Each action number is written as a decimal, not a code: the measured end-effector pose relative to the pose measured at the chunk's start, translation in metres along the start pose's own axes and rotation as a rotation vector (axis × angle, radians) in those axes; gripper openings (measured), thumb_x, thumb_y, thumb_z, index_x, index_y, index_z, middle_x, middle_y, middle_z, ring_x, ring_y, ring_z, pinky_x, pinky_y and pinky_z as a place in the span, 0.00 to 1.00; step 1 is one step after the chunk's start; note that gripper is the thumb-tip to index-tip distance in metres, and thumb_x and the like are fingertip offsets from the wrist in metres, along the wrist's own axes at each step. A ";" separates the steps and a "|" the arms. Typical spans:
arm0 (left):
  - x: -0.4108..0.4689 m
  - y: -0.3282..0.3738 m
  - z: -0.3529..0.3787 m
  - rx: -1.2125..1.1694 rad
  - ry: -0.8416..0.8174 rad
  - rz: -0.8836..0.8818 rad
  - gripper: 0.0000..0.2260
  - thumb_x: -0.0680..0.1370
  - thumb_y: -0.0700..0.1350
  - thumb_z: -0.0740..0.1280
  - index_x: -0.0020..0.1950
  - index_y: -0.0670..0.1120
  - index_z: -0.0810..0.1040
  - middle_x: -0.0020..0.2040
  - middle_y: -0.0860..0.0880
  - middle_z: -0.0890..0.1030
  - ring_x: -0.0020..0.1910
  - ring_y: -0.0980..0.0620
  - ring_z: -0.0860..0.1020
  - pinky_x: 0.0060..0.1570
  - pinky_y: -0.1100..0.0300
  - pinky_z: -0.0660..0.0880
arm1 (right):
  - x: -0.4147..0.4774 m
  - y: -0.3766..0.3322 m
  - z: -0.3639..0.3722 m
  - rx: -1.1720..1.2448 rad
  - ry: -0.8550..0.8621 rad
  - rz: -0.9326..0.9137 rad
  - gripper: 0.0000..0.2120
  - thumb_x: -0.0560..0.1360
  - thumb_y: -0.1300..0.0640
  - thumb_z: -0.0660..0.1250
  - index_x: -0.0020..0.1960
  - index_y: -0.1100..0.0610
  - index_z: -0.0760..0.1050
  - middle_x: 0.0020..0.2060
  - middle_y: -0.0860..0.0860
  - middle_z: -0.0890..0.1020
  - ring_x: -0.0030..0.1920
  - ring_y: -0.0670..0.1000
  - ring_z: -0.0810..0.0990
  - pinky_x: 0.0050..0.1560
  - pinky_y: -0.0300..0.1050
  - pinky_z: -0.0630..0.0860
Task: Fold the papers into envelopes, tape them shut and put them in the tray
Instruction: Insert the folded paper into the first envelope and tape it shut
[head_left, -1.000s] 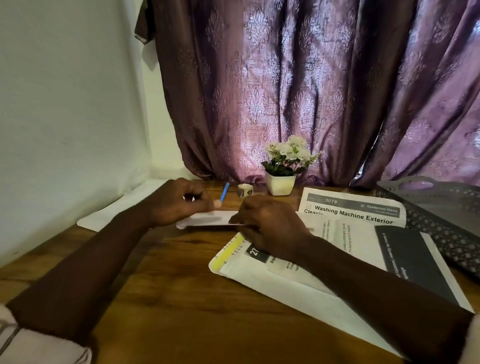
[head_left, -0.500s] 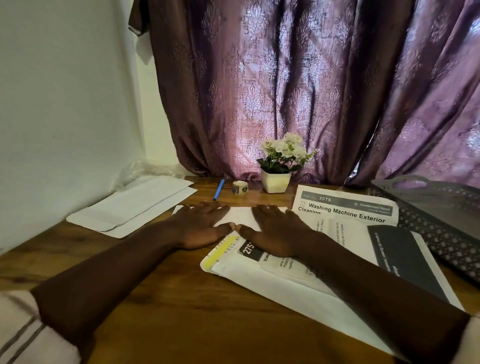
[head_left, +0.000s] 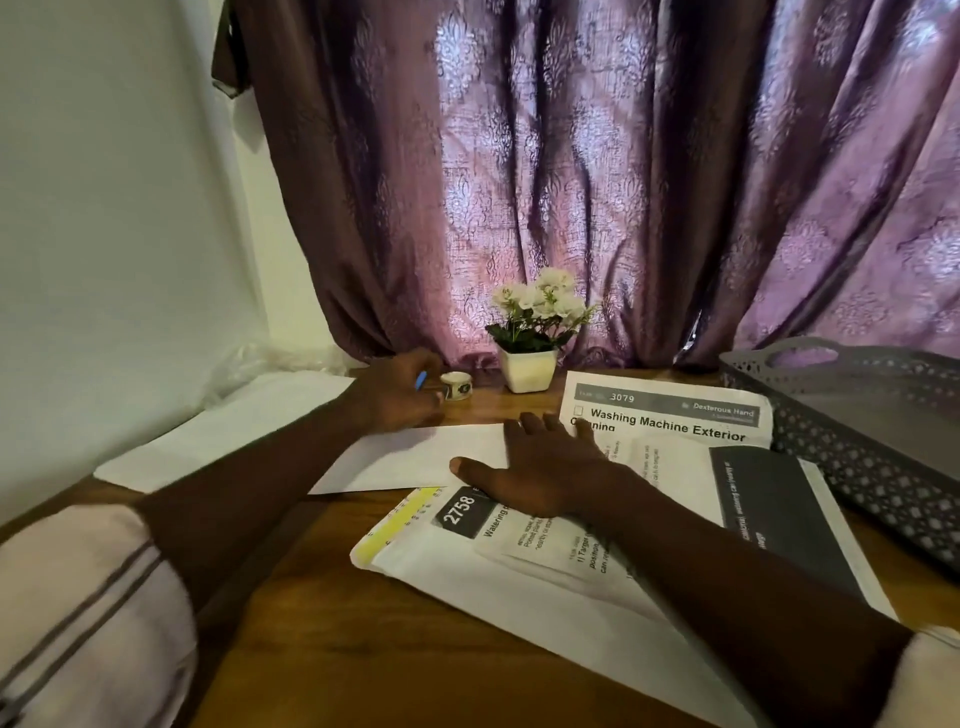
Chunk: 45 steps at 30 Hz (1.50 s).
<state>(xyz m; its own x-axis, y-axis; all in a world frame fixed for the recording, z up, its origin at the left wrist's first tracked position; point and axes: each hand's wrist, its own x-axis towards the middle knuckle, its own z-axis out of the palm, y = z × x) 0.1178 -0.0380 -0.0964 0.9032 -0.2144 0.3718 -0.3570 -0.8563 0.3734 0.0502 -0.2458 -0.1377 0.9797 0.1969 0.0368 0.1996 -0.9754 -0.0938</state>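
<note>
Right hand (head_left: 540, 467) flat and open on the folded white paper (head_left: 415, 457), fingers spread, palm down, pressing the paper's right end onto the brown worktop (head_left: 322, 639). Left hand (head_left: 400, 395) farther back, curled at the blue pen (head_left: 420, 380) and just beside the small roll of tape (head_left: 456, 385); grip partly closed, but too blurry to tell whether anything is really held. Folded paper between the two hands, with its near edge by a pile of printed sheets (head_left: 597, 561). One sheet with a yellow strip and the number 2758, another with big words about a washing machine (head_left: 670, 421) behind the right hand. Grey tray (head_left: 852, 431) with little holes on the far right, touching the edge of the printed sheets. More white paper (head_left: 249, 426) lying flat on the left, near the wall. Small white pot of white flowers (head_left: 530, 332) at the back, in front of a purple curtain (head_left: 597, 166). Pale striped sleeve (head_left: 78, 613) low on the left.
</note>
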 end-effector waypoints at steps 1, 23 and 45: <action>0.013 0.004 0.004 0.030 -0.017 0.003 0.19 0.76 0.51 0.73 0.66 0.51 0.77 0.61 0.49 0.82 0.56 0.48 0.79 0.52 0.58 0.75 | 0.000 0.000 0.000 0.001 0.005 -0.001 0.56 0.69 0.17 0.41 0.84 0.53 0.49 0.84 0.55 0.53 0.83 0.60 0.48 0.78 0.70 0.43; -0.051 -0.022 0.012 -0.072 0.255 0.499 0.18 0.71 0.53 0.79 0.58 0.62 0.80 0.53 0.80 0.75 0.53 0.76 0.74 0.50 0.79 0.69 | 0.008 -0.006 0.004 0.645 0.505 -0.248 0.20 0.74 0.52 0.75 0.65 0.45 0.79 0.53 0.40 0.84 0.51 0.39 0.82 0.55 0.45 0.82; -0.058 0.001 -0.001 0.274 0.139 0.838 0.06 0.77 0.47 0.73 0.54 0.50 0.85 0.65 0.49 0.82 0.65 0.46 0.78 0.60 0.48 0.78 | 0.007 0.002 -0.010 1.169 0.658 -0.046 0.03 0.78 0.61 0.73 0.47 0.55 0.84 0.41 0.51 0.86 0.37 0.44 0.82 0.42 0.43 0.77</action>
<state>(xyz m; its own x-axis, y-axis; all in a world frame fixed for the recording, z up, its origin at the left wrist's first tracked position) 0.0654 -0.0259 -0.1170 0.3274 -0.7770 0.5376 -0.8019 -0.5295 -0.2769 0.0574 -0.2477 -0.1279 0.8472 -0.1793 0.5001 0.4532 -0.2474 -0.8564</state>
